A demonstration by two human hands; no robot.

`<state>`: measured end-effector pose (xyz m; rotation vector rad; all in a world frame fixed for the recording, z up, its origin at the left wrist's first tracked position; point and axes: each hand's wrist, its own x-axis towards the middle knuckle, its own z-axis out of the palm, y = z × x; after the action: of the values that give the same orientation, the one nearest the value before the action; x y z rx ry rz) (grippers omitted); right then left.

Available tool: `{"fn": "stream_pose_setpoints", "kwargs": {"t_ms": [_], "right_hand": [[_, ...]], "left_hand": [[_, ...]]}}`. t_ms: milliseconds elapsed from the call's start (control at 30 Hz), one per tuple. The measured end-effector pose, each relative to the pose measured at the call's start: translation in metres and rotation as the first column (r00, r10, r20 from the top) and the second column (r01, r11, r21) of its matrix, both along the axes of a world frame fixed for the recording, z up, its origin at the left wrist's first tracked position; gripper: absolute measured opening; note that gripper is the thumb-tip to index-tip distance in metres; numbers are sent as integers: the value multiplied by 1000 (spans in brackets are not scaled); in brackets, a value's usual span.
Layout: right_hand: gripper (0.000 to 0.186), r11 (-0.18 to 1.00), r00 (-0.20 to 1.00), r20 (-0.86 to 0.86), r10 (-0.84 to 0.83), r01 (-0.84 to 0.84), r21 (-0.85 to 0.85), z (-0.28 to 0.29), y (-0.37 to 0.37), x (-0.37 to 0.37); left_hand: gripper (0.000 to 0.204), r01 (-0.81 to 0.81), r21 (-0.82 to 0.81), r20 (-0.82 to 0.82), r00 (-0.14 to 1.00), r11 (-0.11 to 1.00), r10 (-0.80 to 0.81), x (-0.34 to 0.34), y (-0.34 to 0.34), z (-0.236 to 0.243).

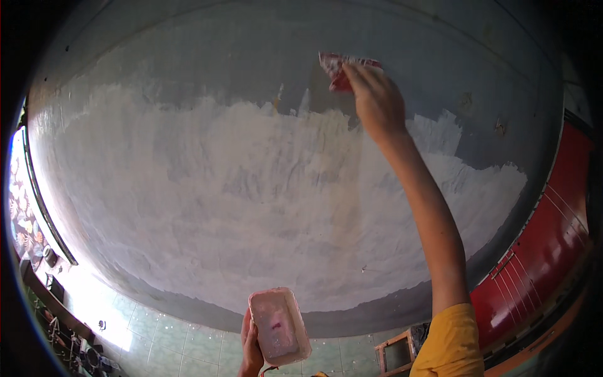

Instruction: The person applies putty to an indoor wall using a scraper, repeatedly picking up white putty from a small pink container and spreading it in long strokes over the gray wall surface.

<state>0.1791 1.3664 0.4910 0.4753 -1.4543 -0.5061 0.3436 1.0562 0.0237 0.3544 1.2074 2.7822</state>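
My right hand reaches up to the grey wall, its fingers closed on a red putty spreader. White paste smears the spreader, which is at the upper, grey part of the wall. Below it a broad whitish coat with a ragged upper edge covers much of the wall. Low in front of me, my left hand grips a rectangular plastic tub from its left side. Whitish residue and a small reddish mark show inside the tub.
Light green floor tiles run along the wall's foot. A wooden frame-like piece stands at the lower right. Beyond the right edge is a red panel with thin lines. Assorted items crowd the lower left, near a bright opening.
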Motion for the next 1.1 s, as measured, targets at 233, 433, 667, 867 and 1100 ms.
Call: {"fn": "stream_pose_setpoints", "kwargs": {"t_ms": [233,433,667,867,1100], "right_hand": [[39,987,965,213,-156,162,-13,-114,-60,-4],[25,979,988,95,121,-103,-174,22,-85,16],[30,999,959,279,52,-51,-11,-83,-99,-8],[30,957,946,324,-27,118,-265,25,-128,27],[39,1000,989,145,9,-11,12,-25,-98,-36]], "left_hand": [[62,-68,3,57,996,998,68,-3,-70,4],[54,-63,3,60,996,998,63,3,-93,8],[54,-84,10,74,994,996,83,4,-108,-5],[54,-84,8,79,993,996,83,5,-113,-7],[54,-113,13,87,990,993,112,4,-112,-20]]}}
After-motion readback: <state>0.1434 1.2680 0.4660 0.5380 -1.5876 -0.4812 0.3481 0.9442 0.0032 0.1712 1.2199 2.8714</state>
